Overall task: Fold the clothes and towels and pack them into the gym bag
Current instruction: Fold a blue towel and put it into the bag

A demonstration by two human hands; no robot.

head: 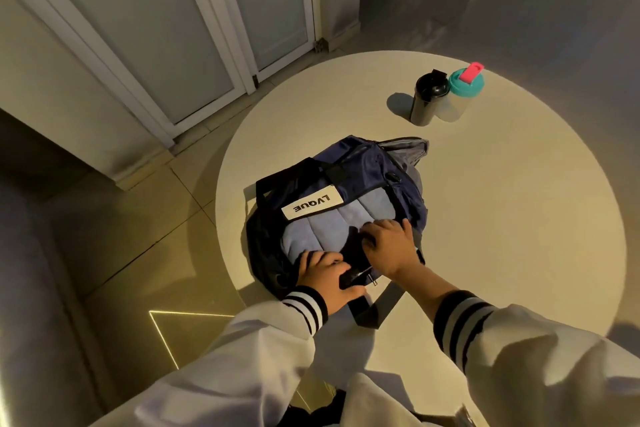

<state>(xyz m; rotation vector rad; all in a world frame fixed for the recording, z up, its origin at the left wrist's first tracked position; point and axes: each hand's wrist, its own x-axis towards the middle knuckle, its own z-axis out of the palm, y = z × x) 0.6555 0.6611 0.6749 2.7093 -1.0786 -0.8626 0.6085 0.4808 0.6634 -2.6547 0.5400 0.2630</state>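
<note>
Lower centre, my left hand (pixel 325 276) gripped the navy gym bag (pixel 363 170) by its near rim, while my right hand (pixel 388 246) lay over dark cloth beside the blue towel (pixel 322 229), fingertips hidden, so I couldn't tell its grip.

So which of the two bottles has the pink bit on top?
The see-through bottle with the teal lid, just to the right of the black bottle. The black bottle's top is all black.

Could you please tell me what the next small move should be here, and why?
Probably push the light-blue folded cloth deeper with the right hand: it bulges from the open navy-blue fabric gym bag, whose near edge the left hand grips, so zipping looks premature.
</note>
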